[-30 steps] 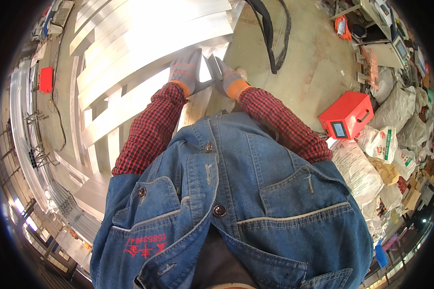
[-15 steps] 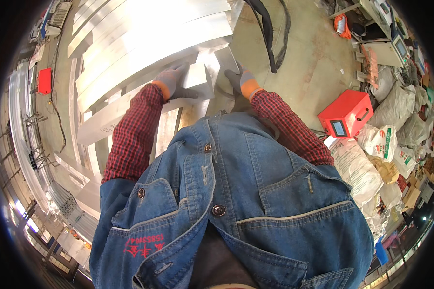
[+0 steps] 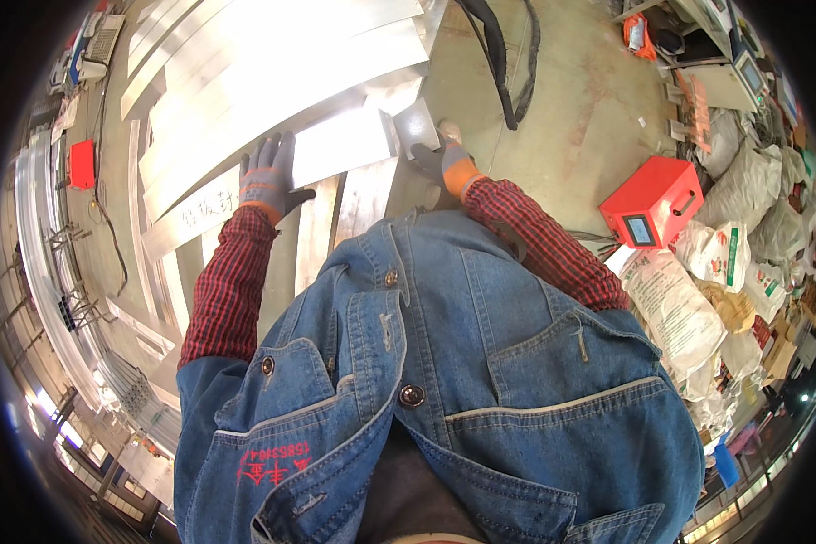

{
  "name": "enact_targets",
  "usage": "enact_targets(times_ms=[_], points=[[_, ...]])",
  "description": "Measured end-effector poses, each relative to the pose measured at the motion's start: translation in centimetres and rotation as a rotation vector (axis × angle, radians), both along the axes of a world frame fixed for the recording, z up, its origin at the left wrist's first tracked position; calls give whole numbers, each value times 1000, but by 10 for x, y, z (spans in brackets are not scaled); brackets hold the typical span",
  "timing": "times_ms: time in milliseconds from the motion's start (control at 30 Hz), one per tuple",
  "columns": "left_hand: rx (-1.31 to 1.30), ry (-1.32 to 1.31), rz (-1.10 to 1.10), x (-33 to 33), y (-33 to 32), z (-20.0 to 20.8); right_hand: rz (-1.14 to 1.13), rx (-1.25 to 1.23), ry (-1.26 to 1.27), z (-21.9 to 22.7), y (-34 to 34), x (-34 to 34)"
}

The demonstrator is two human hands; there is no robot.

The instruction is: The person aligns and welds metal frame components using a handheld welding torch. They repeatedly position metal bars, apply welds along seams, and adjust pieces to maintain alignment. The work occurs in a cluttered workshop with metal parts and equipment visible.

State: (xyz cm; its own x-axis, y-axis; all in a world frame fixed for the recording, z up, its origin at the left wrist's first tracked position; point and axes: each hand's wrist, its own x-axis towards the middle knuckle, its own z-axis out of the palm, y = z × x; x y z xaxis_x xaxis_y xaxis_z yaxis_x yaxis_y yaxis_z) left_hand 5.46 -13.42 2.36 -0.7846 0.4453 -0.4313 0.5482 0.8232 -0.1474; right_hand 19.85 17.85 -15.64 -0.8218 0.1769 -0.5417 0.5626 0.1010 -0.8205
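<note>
A long silver metal bar (image 3: 335,145) with handwriting on its face lies nearest me on a stack of bright metal bars (image 3: 290,54). My left hand (image 3: 267,177), in a grey glove with an orange cuff, rests flat on this bar with the fingers stretched out and the thumb apart. At the bar's right end, my right hand (image 3: 444,161), gloved alike, grips a small rectangular metal plate (image 3: 416,125) by its lower right edge. The thumb shows on the plate's near side; the other fingers are mostly hidden behind it.
Metal slats (image 3: 365,195) run toward me under the bars. Black cables (image 3: 494,63) hang ahead, right of the stack. On the right stand a red box with a screen (image 3: 651,201) and white sacks (image 3: 671,304). Another red box (image 3: 82,164) is at far left.
My left hand has slid left along the bar and flattened on it. The bar's face has turned upward, showing the writing. The small plate has tilted, its face now toward me.
</note>
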Motion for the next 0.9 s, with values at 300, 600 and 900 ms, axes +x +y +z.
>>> enact_targets(times_ms=[300,600,900], points=[[29,79,24,5,-8,-21,8,123,-12,28,-23,0],[-87,29,64,5,3,-6,-96,-191,-38,82,-15,4],[-41,36,71,6,0,-8,-57,-108,198,94,4,5]])
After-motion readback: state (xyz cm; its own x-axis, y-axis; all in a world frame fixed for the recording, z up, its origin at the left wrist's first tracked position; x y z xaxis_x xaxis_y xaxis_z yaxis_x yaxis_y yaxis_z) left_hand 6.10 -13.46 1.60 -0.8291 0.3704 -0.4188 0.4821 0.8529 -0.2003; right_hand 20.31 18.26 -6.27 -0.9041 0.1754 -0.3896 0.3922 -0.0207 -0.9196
